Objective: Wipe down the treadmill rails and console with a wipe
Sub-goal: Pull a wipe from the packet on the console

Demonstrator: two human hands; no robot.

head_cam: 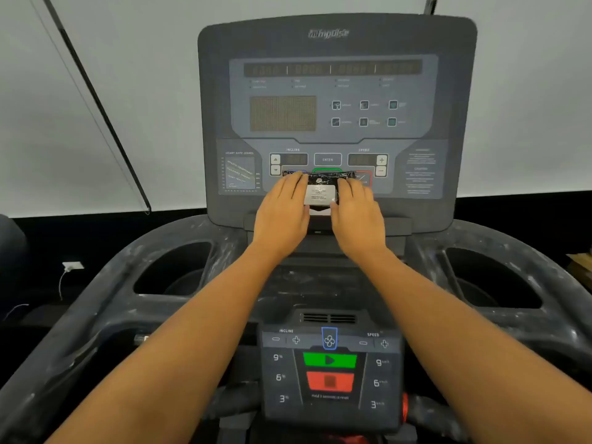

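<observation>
Both arms reach fwd to the base of the upright console point(336, 100); the left hand point(282, 213) and right hand point(357, 216) lie palm-down on either side of a dark wipes packet point(320, 190) w/ a pale label in its middle; the packet stands on the small ledge at the console's foot, leaning against the button row below the ENTER key point(327, 159); left fingers point(293, 184) are close together and flat over the packet's left end, right fingers point(350, 187) likewise over its right end, so each hand presses or holds an end of the packet; whether the thumbs curl under it can't be told; no loose wipe shows in either hand, and whether the packet is open can't be told; the packet's top edge covers the lower parts of a green-outlined button point(326, 170) and a red-outlined one point(365, 176); console displays are dark, text on the side panels too blurred to read; dusty grey rails point(105, 315) curve out left and right, each w/ a deep cup holder point(174, 270); nearer the camera sits a lower control panel point(331, 373) w/ a green start key point(330, 360) above a red stop key point(330, 381), between the forearms; a wall socket w/ a white plug point(72, 266) sits low at far left
</observation>
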